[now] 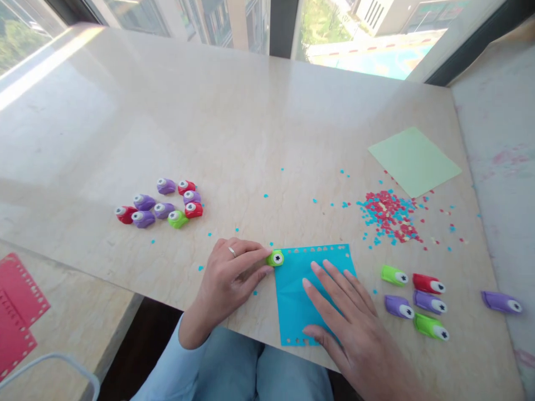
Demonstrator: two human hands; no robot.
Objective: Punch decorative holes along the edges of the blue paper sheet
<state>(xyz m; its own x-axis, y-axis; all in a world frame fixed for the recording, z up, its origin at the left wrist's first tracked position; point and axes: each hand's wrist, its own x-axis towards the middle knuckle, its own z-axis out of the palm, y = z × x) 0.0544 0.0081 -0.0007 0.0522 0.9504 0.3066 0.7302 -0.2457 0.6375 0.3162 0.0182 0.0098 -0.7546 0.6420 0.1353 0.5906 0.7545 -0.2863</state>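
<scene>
Layout of the pale marble-patterned table (234, 128), near edge to far:

- Blue square paper sheet (311, 292): at the near edge, centre.
- Right hand (351, 326): flat on the sheet.
- Small green plastic paper punch (276, 258): at the sheet's far-left corner, the left hand (228, 278) touching it from the left.
- Cluster of small plastic punches (161, 203): well left, farther back.
- Group of five more punches (418, 301): right of the sheet.
- Heap of paper confetti (390, 217): behind that group.
- Light green paper square (413, 161): behind the heap.
- Red punched paper strips (16, 312): far left, on a lower surface.

Nine punches (161, 204) clustered beyond the left hand (228, 275); confetti pile (389, 216) and green sheet (414, 161) beyond the right hand (355, 328).
</scene>
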